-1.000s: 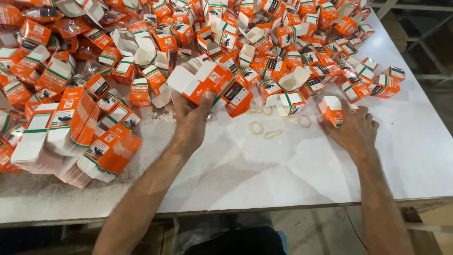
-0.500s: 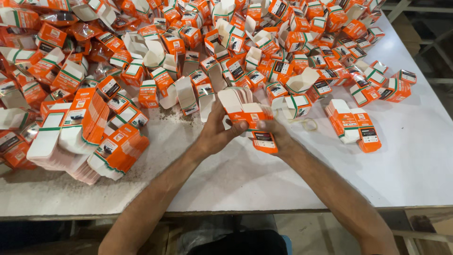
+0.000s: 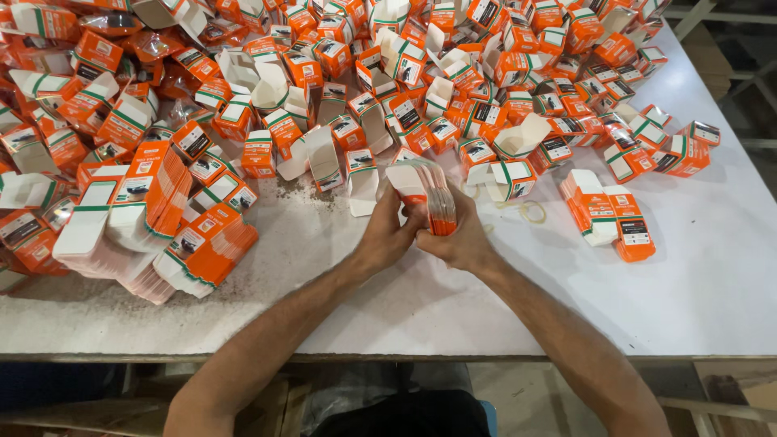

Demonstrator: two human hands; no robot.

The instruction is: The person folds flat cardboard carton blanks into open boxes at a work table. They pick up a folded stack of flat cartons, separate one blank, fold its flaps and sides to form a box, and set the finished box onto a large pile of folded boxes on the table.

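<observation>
Both hands, left hand [image 3: 387, 235] and right hand [image 3: 461, 239], clasp a stack of flattened orange cartons [image 3: 425, 194]. Bundled flat stacks [image 3: 162, 226] lie left; a heap of loose cartons [image 3: 421, 73] remains unsorted.

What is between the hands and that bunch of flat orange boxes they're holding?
Nothing visible. The left hand and the right hand both grip the stack of flattened orange cartons directly, from either side, above the white table. The loose orange boxes lie beyond it, not between.
</observation>
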